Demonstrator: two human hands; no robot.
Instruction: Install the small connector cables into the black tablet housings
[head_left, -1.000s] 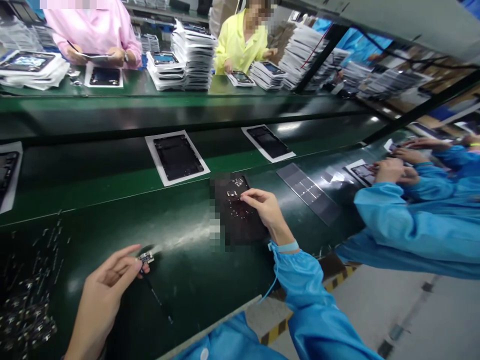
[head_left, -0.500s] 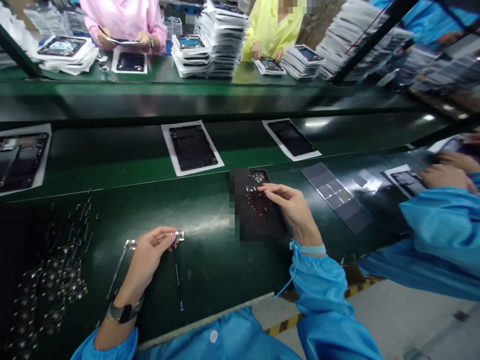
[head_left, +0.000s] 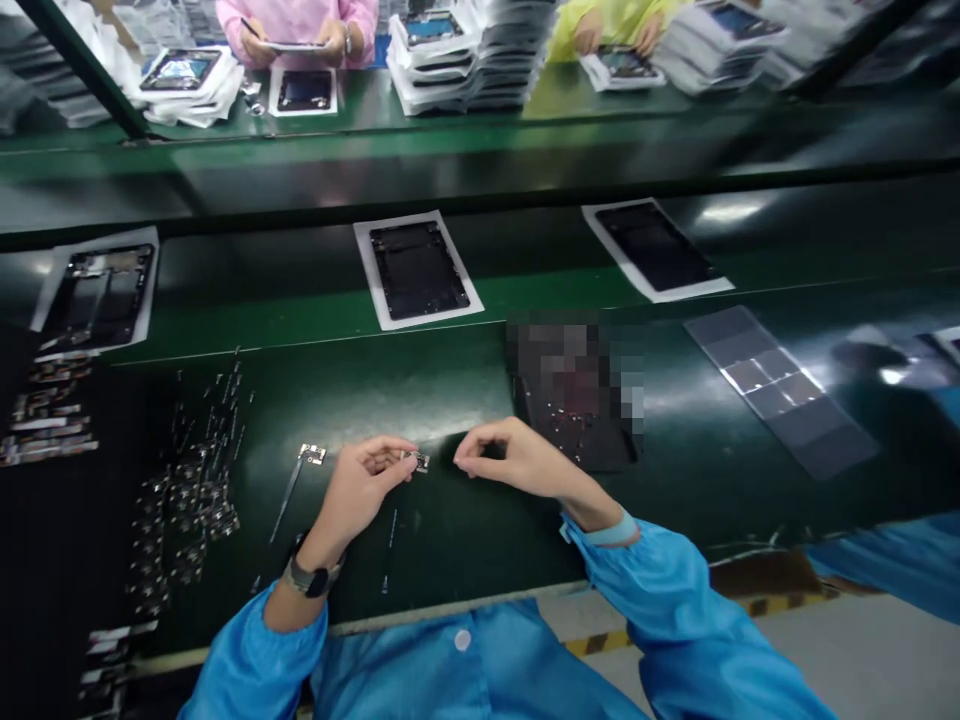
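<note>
My left hand [head_left: 367, 490] pinches a small circuit board [head_left: 421, 463] between thumb and fingertips, above the green bench. Below it shows a thin dark ribbon cable [head_left: 390, 552], whose upper end is hidden by the hand. To the right, my right hand [head_left: 514, 457] has thumb and forefinger pressed together, a short gap from the board. Whatever it may hold is too small to make out. Behind the right hand lies a black tray [head_left: 540, 400] with small parts in it, partly pixelated. Left of my left hand rests another small board with a cable [head_left: 311, 455].
Many small boards [head_left: 202, 490] lie at the left beside a dark mat [head_left: 45, 560]. Tablet housings on white sheets [head_left: 420, 270] line the belt behind. A clear plastic sheet [head_left: 780, 385] lies at the right. Across the bench, two people handle tablets near tall stacks [head_left: 435, 70].
My right hand has come away from the black tray, moving left toward the board in my left hand. The view has shifted, so the bench things sit farther right.
</note>
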